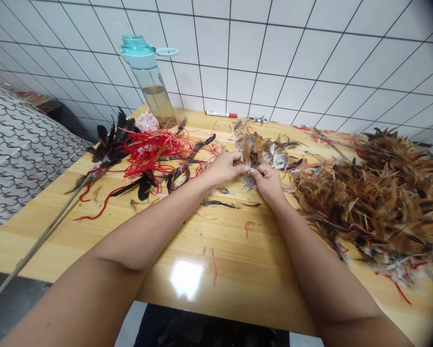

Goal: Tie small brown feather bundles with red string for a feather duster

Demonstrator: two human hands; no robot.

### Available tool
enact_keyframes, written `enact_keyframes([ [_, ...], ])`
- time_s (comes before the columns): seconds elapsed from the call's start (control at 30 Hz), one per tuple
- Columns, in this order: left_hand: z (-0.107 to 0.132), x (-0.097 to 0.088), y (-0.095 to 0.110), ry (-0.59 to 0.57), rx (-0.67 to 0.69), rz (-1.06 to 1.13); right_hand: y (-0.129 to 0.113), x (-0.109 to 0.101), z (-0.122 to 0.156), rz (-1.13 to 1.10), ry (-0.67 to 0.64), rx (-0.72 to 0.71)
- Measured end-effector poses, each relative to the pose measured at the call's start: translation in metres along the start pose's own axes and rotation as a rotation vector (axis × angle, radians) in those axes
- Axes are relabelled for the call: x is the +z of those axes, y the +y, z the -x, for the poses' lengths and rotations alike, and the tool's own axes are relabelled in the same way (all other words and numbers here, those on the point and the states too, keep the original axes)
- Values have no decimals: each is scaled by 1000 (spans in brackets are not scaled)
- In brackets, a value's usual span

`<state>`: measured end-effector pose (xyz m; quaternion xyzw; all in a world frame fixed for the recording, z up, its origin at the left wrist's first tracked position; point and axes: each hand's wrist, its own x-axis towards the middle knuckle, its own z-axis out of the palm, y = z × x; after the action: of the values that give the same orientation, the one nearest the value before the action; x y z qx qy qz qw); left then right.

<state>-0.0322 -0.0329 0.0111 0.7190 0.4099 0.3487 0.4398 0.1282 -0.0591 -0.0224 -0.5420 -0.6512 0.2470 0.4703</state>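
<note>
My left hand point(226, 166) and my right hand point(266, 182) meet above the middle of a glossy wooden table point(187, 250). Both are pinched shut on a small bunch of brown and grey feathers point(262, 150), fingertips touching each other. The bunch fans out just behind my hands and partly rests on the table. A few loose dark feathers point(220, 204) lie right under my wrists.
A big heap of brown feathers point(379, 197) fills the right side. Tangled red string point(149, 152) and black feathers point(111, 140) lie at the left, with a thin stick point(39, 241) slanting off the edge. A water bottle point(149, 77) and a marker point(221, 114) stand by the tiled wall.
</note>
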Motion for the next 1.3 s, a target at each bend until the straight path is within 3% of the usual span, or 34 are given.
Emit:
enact_keyframes([
  [0.2,1,-2,5,23,16,20,1,-1,2,-192,-57,122],
  [0.5,1,1,3,17,17,105,8,2,1,-228,-67,129],
  [0.63,7,-1,10,70,47,-227,9,-1,-2,-325,22,180],
  [0.77,19,3,26,-102,8,-680,10,-6,-4,-362,167,230],
  [0.87,25,10,37,-214,-61,-879,9,-7,-3,-327,187,238],
  [1.13,27,23,40,-241,-84,-1047,11,-2,-2,-219,155,210],
  [1.3,22,17,33,-252,-58,-1032,12,-3,-3,-170,166,187],
])
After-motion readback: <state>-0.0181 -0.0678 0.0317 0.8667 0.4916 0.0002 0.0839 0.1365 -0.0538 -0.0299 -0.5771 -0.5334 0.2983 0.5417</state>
